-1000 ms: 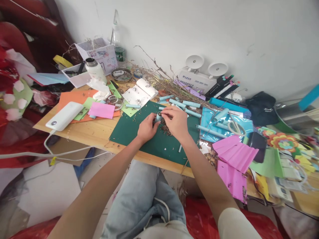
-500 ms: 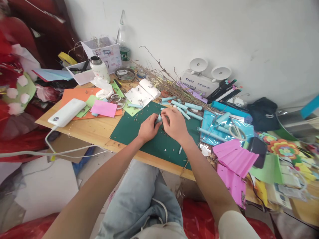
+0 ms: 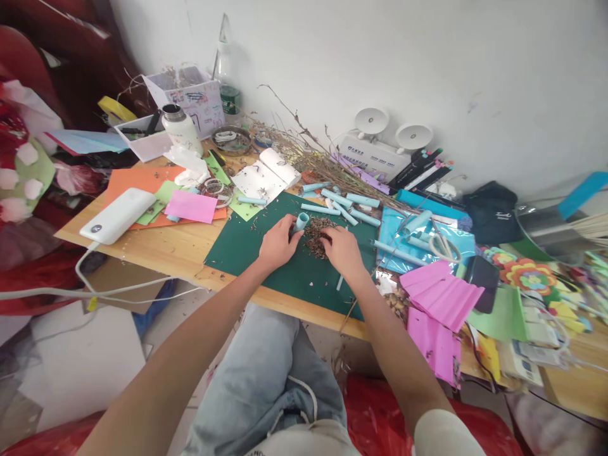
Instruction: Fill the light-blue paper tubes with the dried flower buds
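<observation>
My left hand [image 3: 278, 244] is closed round a short light-blue paper tube [image 3: 300, 221], held upright with its open end up, over the dark green mat [image 3: 247, 247]. My right hand [image 3: 341, 248] rests just right of it with its fingertips pinched into a small heap of dry brown plant bits [image 3: 316, 229] on the mat. What the pinch holds is too small to make out. More light-blue paper tubes [image 3: 363, 200] lie at the mat's far edge.
Dry twigs [image 3: 304, 149] lie along the wall. A white power bank [image 3: 118, 215] with a cable, orange, green and pink papers [image 3: 192, 206] and a white bottle [image 3: 179, 130] are at the left. Scissors [image 3: 444, 246], pink folded paper [image 3: 439, 292] and a black phone [image 3: 482, 273] lie right.
My right hand has come off the tube's mouth and dropped to the heap of dry bits on the mat. My left hand still holds the tube, whose open end now shows.
</observation>
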